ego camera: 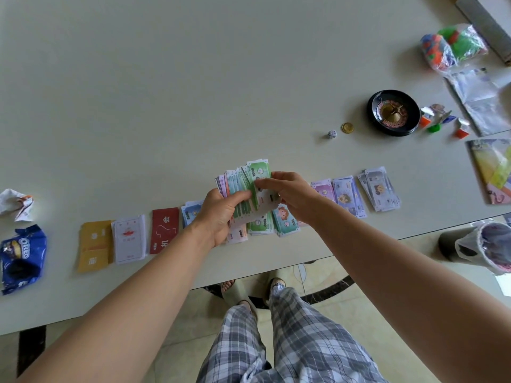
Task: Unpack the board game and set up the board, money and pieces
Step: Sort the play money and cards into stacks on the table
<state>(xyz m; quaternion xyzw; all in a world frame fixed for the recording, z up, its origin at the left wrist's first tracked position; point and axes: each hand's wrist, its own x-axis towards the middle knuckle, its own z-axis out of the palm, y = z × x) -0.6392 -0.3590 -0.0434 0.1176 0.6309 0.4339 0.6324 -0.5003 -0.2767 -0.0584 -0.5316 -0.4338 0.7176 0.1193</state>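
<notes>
Head view: we see both hands over the near edge of the tabletop (193,78), about midway along it. The left hand (218,217) grips a fanned wad of play money (243,178) from below, thumb curled over the notes. The right hand (290,197) meets it from the right, its fingers (265,185) pinching a green note at the top of the fan.

Under the hands, sorted notes lie in a row along the near edge – a blue pile (190,212), a green 1000 pile (260,225) and a teal 500 pile (284,221). A purple pile (325,189), a lilac-blue pile (348,196) and a grey pile (380,192) run on toward the right edge.

Left of the money lie a red card stack (163,233), a white card stack (130,239) and a yellow card stack (95,244).

Toward the right edge we find a white die (331,134) just beside a gold coin (347,128), then a small roulette wheel (394,113) with coloured pawns (431,120) next to it. A bag of coloured pieces (453,47) sits near the far right corner – a clear plastic bag (481,100) lies between it and the pawns. A colourful folded sheet (492,170) rests at the right edge; we cannot tell whether it is the board.

At the left edge lie an Oreo wrapper (22,255) and crumpled paper (16,203).
</notes>
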